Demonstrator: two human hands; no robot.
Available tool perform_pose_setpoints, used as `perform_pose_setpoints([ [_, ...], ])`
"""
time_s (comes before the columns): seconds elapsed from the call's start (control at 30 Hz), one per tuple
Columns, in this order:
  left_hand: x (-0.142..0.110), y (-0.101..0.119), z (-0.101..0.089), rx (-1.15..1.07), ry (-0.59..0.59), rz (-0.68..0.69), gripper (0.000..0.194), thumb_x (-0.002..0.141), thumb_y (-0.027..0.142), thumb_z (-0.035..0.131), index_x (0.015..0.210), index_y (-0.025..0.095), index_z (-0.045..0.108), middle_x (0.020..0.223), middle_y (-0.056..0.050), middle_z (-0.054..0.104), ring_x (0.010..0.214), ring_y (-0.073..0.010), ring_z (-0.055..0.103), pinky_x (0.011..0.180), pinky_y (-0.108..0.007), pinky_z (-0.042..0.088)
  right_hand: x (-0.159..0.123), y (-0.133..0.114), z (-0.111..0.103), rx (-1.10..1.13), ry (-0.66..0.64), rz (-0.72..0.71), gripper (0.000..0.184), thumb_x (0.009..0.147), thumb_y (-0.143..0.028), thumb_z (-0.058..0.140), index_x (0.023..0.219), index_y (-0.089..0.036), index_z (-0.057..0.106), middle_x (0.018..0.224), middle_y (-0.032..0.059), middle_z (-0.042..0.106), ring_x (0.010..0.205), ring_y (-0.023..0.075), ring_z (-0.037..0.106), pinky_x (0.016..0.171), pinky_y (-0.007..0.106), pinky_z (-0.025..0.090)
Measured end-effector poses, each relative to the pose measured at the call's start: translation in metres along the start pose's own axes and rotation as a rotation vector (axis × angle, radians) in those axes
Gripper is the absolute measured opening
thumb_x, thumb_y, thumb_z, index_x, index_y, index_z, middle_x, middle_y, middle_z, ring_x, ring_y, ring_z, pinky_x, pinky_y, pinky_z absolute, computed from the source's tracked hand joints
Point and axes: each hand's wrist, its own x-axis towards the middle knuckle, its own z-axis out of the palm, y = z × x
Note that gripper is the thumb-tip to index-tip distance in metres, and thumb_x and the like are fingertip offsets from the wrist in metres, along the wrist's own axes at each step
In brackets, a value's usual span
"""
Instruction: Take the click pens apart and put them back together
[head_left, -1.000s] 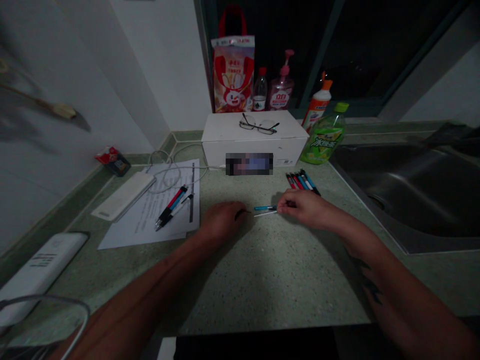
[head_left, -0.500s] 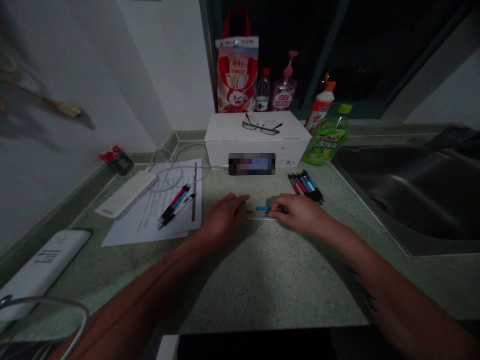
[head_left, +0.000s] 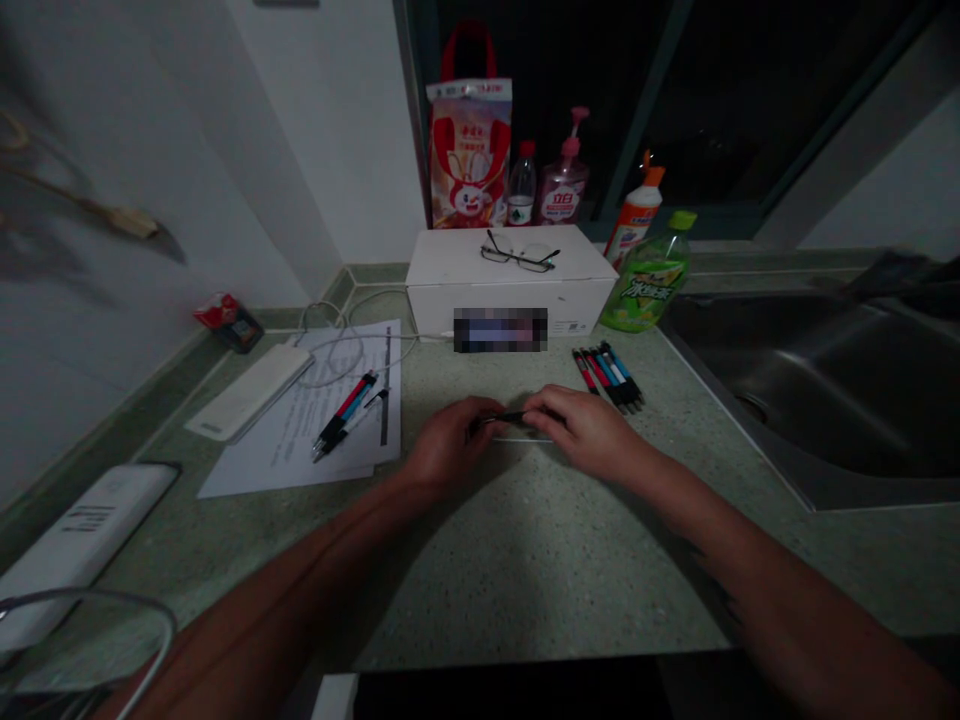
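In the head view, my left hand [head_left: 448,440] is closed, its fingertips pinching one end of a thin, dark pen part [head_left: 511,417]. The fingers of my right hand [head_left: 577,425] are pinched on the other end, so the piece lies level between both hands. Its ends are hidden by my fingers. Just beneath it a thin white edge [head_left: 529,440] shows on the counter. Right of my hands, several click pens [head_left: 609,376] in red, blue, white and black lie side by side. On the left, more pens [head_left: 346,415] rest on printed sheets [head_left: 285,470].
At the back stands a white box [head_left: 450,300] with glasses [head_left: 519,256] on top and a blurred-out phone [head_left: 500,330] against its front. A green detergent bottle [head_left: 651,275] stands beside the sink [head_left: 810,400]. White power banks [head_left: 251,390] and cables are on the left.
My hands have come closer together, and the dark pen part now spans between them. The small blue piece seen between them on the counter is no longer visible.
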Motion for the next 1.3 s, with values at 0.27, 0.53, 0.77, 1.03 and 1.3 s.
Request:
perform_pose_setpoints([
  [0.27, 0.0022, 0.001, -0.0022, 0.064, 0.117, -0.03, 0.012, 0.089, 0.018, 0.069, 0.099, 0.019, 0.076, 0.086, -0.004, 0.074, 0.075, -0.0168, 0.064, 0.071, -0.031, 0.051, 0.0022, -0.0006, -0.0011, 0.108, 0.017, 0.077, 0.027, 0.104, -0.028, 0.048, 0.084, -0.021, 0.065, 0.079, 0.0038, 0.07, 0.074, 0.0188, 0.064, 0.069, 0.031, 0.043],
  [0.53, 0.0, 0.0003, -0.0034, 0.235, 0.092, 0.121, 0.01, 0.094, 0.022, 0.066, 0.094, 0.017, 0.075, 0.085, -0.005, 0.072, 0.078, -0.0182, 0.064, 0.073, -0.031, 0.05, 0.0036, -0.002, 0.0039, 0.235, 0.045, 0.143, 0.035, 0.103, -0.037, 0.047, 0.075, -0.021, 0.061, 0.072, 0.0024, 0.067, 0.067, 0.0169, 0.062, 0.065, 0.029, 0.041],
  [0.77, -0.0008, -0.0008, -0.0047, 0.271, 0.101, 0.22, 0.012, 0.097, 0.021, 0.063, 0.093, 0.016, 0.073, 0.083, -0.004, 0.069, 0.074, -0.0163, 0.062, 0.07, -0.029, 0.048, 0.0034, -0.004, 0.0048, 0.325, 0.021, 0.202, 0.041, 0.103, -0.044, 0.046, 0.072, -0.021, 0.061, 0.064, 0.0007, 0.062, 0.059, 0.0154, 0.058, 0.063, 0.029, 0.041],
  [1.03, -0.0006, -0.0017, -0.0047, 0.258, 0.067, 0.209, 0.011, 0.096, 0.018, 0.063, 0.09, 0.016, 0.073, 0.081, -0.003, 0.068, 0.073, -0.0163, 0.062, 0.068, -0.028, 0.046, 0.0043, -0.0018, 0.0049, 0.336, 0.025, 0.202, 0.027, 0.1, -0.036, 0.054, 0.08, -0.021, 0.064, 0.072, 0.0013, 0.067, 0.065, 0.0163, 0.061, 0.064, 0.03, 0.043],
  [1.3, -0.001, -0.0006, -0.0046, 0.255, 0.051, 0.159, 0.014, 0.096, 0.02, 0.061, 0.09, 0.016, 0.072, 0.082, -0.003, 0.069, 0.073, -0.0166, 0.062, 0.068, -0.029, 0.045, 0.0043, -0.0036, 0.0048, 0.242, 0.065, 0.188, 0.019, 0.098, -0.023, 0.056, 0.082, -0.02, 0.065, 0.072, 0.0003, 0.065, 0.069, 0.0163, 0.061, 0.067, 0.029, 0.042],
])
